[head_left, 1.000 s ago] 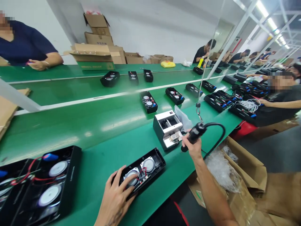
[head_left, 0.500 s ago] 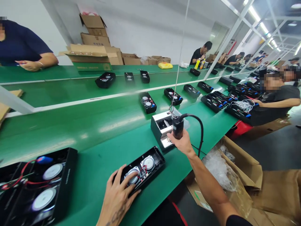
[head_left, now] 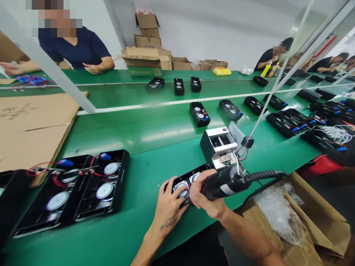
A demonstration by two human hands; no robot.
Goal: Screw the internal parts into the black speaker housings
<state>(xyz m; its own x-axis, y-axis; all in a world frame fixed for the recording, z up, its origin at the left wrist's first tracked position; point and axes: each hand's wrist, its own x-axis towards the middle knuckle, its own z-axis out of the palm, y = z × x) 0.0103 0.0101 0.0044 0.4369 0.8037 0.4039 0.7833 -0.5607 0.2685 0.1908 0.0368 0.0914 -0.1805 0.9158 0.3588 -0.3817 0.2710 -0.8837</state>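
Observation:
A black speaker housing [head_left: 191, 172] with two round speakers and red wires lies open side up on the green bench. My left hand [head_left: 168, 208] grips its near left end, fingers reaching over the rim beside one speaker. My right hand [head_left: 206, 195] is wrapped round a black electric screwdriver [head_left: 223, 184], tilted almost level and hanging from a cord. The screwdriver's front end points down-left over the housing's near side, close to my left fingers; its tip is hard to make out. Just behind the housing stands a screw feeder [head_left: 220, 144].
More open speaker housings [head_left: 102, 184] lie at left, beside a flat cardboard sheet [head_left: 36, 118]. Several housings stand along the green conveyor [head_left: 144, 127]. A slanted white post [head_left: 55, 62] rises at left. Co-workers sit across and at right. A carton with clear plastic [head_left: 283, 214] is below right.
My right hand has brought the screwdriver from the screw feeder down-left to the housing, tipping it from upright to nearly level. My left hand stays on the housing. The view has turned left.

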